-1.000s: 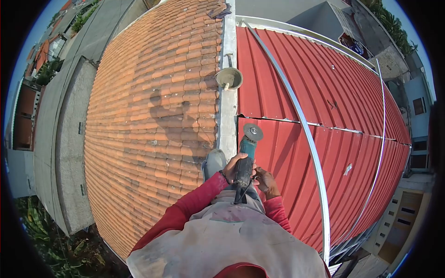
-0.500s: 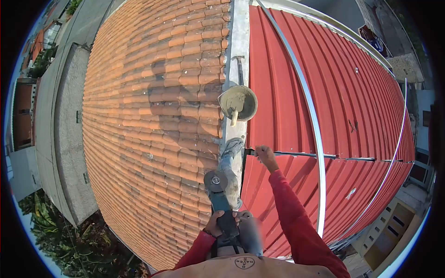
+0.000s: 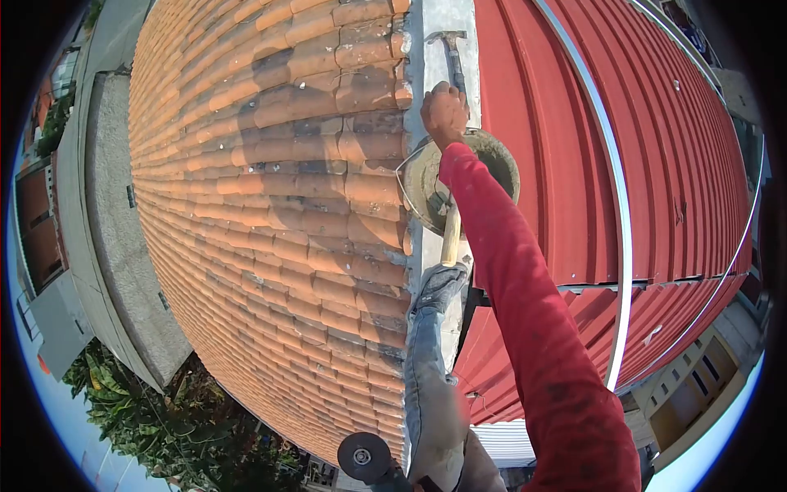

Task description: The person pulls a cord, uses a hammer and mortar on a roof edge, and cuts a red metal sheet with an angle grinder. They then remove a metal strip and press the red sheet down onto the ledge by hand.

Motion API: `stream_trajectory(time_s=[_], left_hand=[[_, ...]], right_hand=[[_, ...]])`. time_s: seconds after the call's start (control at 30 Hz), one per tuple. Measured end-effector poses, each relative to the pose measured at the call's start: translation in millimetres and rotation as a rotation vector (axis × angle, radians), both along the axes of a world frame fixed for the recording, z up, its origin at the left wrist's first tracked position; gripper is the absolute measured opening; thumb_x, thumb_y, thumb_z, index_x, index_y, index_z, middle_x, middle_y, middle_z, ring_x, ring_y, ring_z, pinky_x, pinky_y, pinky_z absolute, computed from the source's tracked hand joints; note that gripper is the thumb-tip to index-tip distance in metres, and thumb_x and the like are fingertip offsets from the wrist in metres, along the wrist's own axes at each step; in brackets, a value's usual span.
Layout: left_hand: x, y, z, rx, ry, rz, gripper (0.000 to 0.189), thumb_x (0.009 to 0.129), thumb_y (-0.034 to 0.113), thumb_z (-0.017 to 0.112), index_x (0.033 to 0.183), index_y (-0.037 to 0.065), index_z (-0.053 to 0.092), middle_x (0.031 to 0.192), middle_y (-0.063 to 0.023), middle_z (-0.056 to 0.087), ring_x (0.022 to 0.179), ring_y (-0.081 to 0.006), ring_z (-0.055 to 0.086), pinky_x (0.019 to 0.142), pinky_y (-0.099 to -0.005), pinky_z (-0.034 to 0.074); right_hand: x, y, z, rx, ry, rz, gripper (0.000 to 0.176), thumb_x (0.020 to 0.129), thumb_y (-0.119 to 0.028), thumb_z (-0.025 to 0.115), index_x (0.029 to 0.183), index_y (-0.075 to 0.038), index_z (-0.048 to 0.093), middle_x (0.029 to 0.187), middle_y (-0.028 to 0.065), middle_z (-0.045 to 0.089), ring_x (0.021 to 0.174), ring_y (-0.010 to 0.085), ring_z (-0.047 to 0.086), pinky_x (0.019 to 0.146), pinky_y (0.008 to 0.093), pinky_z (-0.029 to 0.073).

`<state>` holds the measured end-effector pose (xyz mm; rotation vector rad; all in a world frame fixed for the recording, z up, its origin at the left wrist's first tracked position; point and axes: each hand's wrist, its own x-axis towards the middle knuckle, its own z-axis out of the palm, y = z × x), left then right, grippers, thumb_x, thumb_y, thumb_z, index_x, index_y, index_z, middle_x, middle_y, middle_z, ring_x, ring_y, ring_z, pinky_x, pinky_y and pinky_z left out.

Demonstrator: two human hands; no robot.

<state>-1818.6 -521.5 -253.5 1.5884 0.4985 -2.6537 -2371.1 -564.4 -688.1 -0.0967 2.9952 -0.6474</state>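
Observation:
My right hand (image 3: 445,113) reaches over the rim of the bucket (image 3: 422,184), its fingers curled round the lower handle of the hammer (image 3: 451,51). The hammer lies on the pale ridge strip, head pointing away from me. Grey mortar is inside the bucket, and a tool with a wooden handle (image 3: 451,234) leans out toward my shoe. An angle grinder (image 3: 363,457) with a dark disc shows at the bottom edge, left of my leg. My left hand is below the frame, so its hold is hidden.
Orange clay tiles (image 3: 279,221) slope away on the left. Red metal roofing (image 3: 656,164) covers the right side, with a long pale metal strip (image 3: 620,197) across it. My shoe (image 3: 443,285) stands on the ridge strip. Trees (image 3: 156,418) and a street lie below.
My right hand has moved forward from the red roofing to the hammer handle. The grinder has dropped down and left, and my left hand has left the view. The bucket and hammer appear closer.

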Motion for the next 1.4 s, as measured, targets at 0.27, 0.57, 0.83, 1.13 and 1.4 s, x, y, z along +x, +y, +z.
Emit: stream_trajectory(time_s=[0.27,0.57,0.83,1.13,1.4], left_hand=[[-25.1,13.0,-30.9,0.009,-0.078,0.185,0.061,0.082,0.041,0.063,0.131,0.014,0.038,0.111,-0.0098,0.053,0.104,-0.0264,0.056,0.097,-0.0521,0.038],[-32.4,19.7,-12.9,0.038,-0.054,0.211,0.069,0.083,0.04,0.064,0.139,0.017,0.032,0.122,-0.0119,0.051,0.11,-0.0286,0.055,0.1,-0.0535,0.037],[-26.1,6.4,2.7,0.064,0.074,0.183,0.076,0.083,0.04,0.065,0.146,0.02,0.027,0.131,-0.0137,0.05,0.116,-0.0305,0.054,0.103,-0.0547,0.037],[6.3,-11.5,5.8,0.187,0.29,0.183,0.085,0.083,0.04,0.066,0.153,0.023,0.021,0.141,-0.0158,0.048,0.122,-0.0326,0.053,0.106,-0.0561,0.036],[-40.8,-46.9,14.5,0.078,0.176,-0.295,0.052,0.084,0.049,0.061,0.118,0.011,0.052,0.098,-0.0027,0.055,0.095,-0.0183,0.056,0.084,-0.0461,0.038]], right_hand=[[-98.8,66.2,-101.3,0.122,-0.505,-0.002,0.047,0.076,-0.031,0.072,0.107,0.003,0.066,0.115,0.0267,0.064,0.112,0.0397,0.061,0.094,0.0454,0.049],[-70.8,36.7,27.5,-0.864,-0.952,-0.393,0.022,0.083,-0.016,0.069,0.074,0.002,0.061,0.057,0.0056,0.05,0.044,0.0147,0.047,0.042,0.0306,0.037],[154.4,-45.5,10.2,-0.466,-0.301,0.1,0.036,0.078,-0.029,0.072,0.098,0.0,0.067,0.077,0.0169,0.057,0.073,0.0329,0.06,0.067,0.0453,0.047],[164.2,-24.7,97.0,-0.517,-0.382,-0.205,0.039,0.078,-0.03,0.069,0.108,-0.007,0.062,0.104,0.0301,0.057,0.111,0.0496,0.051,0.093,0.0544,0.045],[169.9,128.7,172.4,-1.027,-0.706,-0.42,0.036,0.085,-0.025,0.069,0.109,0.002,0.065,0.087,0.006,0.067,0.076,0.012,0.056,0.07,0.0281,0.046]])
